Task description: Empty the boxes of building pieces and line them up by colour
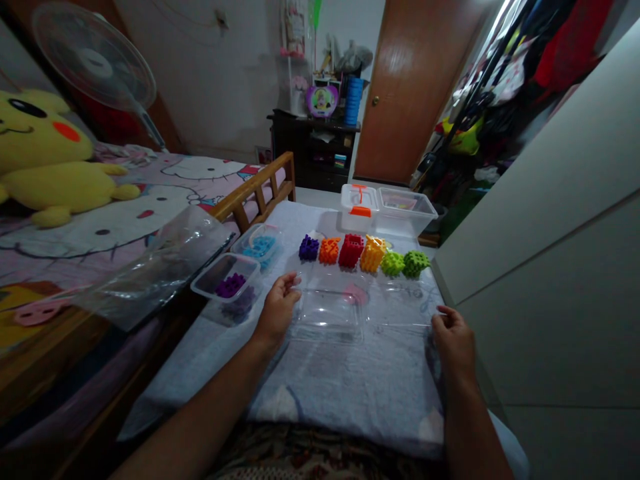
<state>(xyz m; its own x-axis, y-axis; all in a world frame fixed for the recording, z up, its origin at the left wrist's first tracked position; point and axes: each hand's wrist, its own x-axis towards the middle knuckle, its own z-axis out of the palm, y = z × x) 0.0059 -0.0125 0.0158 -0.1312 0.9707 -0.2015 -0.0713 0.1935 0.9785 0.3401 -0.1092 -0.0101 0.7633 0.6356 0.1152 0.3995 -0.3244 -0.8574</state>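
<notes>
My left hand has thumb and fingers pinched on the left edge of a clear plastic box, which looks opened out flat like a clamshell. At its far right edge my right hand is closed on the plastic in the same way. Glare hides where its two halves join. Just beyond lies a row of interlocking-block shapes: a dark purple cube, an orange cube, a red block, a yellow-orange block, a lime piece and a green piece.
Left of my left hand stand a tub with purple pieces and a tub with blue pieces. An orange-latched box and an open clear bin are at the back. A wooden bed rail borders the left, a white cabinet the right.
</notes>
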